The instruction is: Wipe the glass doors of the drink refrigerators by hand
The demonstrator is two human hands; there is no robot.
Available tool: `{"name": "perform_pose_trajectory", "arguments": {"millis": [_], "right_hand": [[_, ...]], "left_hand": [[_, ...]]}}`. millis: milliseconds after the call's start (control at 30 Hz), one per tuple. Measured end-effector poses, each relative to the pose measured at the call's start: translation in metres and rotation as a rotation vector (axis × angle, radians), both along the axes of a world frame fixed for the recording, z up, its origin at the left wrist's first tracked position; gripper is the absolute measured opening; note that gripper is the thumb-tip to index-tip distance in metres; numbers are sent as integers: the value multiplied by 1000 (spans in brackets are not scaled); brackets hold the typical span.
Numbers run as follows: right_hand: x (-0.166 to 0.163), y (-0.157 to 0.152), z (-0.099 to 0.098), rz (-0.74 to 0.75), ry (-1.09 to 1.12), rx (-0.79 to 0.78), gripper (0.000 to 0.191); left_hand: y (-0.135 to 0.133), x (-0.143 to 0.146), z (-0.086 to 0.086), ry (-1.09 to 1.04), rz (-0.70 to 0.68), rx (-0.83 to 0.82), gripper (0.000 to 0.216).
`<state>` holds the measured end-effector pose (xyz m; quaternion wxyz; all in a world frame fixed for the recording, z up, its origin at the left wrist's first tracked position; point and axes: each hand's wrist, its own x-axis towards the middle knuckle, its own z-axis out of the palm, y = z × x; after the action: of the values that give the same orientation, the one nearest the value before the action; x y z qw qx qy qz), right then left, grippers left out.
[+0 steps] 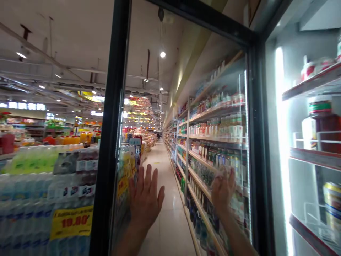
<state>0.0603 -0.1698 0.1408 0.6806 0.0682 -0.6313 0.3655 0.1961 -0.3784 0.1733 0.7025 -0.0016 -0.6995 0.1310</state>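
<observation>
In front of me stands a glass door (165, 199) in a dark frame, swung open from a lit cooler. My left hand (145, 195) is spread flat at the lower left of the pane, fingers pointing up and thumb out, with nothing in it. Against the lower right of the glass is my right hand (223, 192), its fingers curled over a pale crumpled cloth (226, 171). That cloth looks thin and is slightly blurred. Whether my left palm presses the glass or hovers just off it is hard to tell.
To the right, cooler shelves (314, 156) hold bottles and a can (333, 202). Packed water bottles (26, 213) with a yellow price sign (71, 222) are stacked at left. Through the glass, an aisle floor (170, 192) runs beside long drink shelves (207, 137).
</observation>
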Motion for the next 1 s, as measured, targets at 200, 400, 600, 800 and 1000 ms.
{"name": "perform_pose_trajectory", "arguments": {"millis": [200, 400, 600, 800, 1000], "right_hand": [[20, -28, -38, 97, 139, 574, 49], [-11, 20, -49, -71, -77, -39, 53], [33, -41, -79, 166, 126, 652, 54], [-9, 9, -64, -74, -80, 54, 52], [28, -40, -64, 170, 98, 601, 49]], "left_hand": [[-9, -2, -7, -12, -13, -35, 71], [-11, -1, -60, -120, -13, -120, 70], [-14, -2, -70, -124, -8, -123, 69], [-13, -2, -67, -128, -28, -94, 70], [-14, -5, -67, -125, -22, -113, 71]]}}
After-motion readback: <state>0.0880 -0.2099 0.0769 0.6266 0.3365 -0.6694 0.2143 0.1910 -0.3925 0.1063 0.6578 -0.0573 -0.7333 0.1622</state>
